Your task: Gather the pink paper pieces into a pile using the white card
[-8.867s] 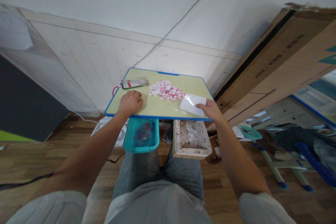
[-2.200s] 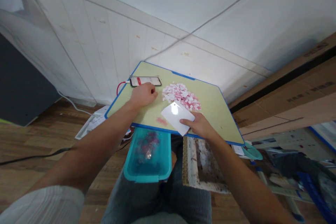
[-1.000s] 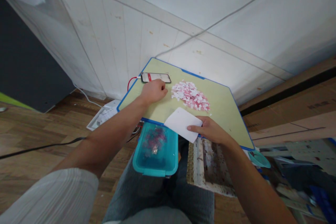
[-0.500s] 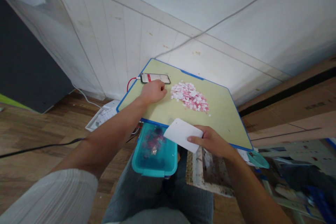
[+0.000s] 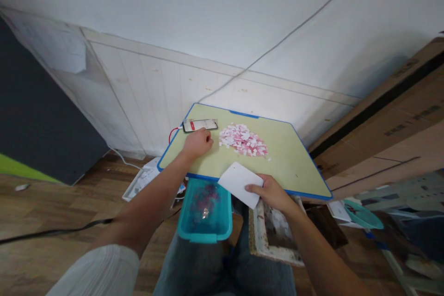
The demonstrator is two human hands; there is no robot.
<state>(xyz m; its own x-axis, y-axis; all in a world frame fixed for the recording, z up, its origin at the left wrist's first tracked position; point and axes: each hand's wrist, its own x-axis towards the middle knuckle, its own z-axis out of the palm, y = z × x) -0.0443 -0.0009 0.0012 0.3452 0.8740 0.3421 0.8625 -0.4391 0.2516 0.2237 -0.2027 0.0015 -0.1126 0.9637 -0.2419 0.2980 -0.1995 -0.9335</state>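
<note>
My right hand [image 5: 270, 191] grips a white card [image 5: 240, 184] by its right edge, thumb on top. The card has rounded corners and a small hole near its top. It is held over the front edge of a small yellow-green table [image 5: 284, 148] with a blue rim. My left hand [image 5: 197, 143] rests at the table's left with its fingers curled; what is in them, if anything, is hidden. Just beyond it lies a phone [image 5: 204, 124] with a lit screen and a red cable. A heap of small white and pink pieces [image 5: 243, 139] spreads to the right of that hand.
Below the table's front edge, a teal plastic bin [image 5: 204, 238] with reddish contents sits at my legs. To its right is a stained, light-rimmed frame or tray [image 5: 258, 236]. Cardboard boxes [image 5: 381, 125] lean at the right. A white wall [image 5: 194, 85] stands behind the table.
The view has tilted up, so the table appears slightly lower. Both hands keep nearly the same places, the right still holding the card and the left still curled near the phone.
</note>
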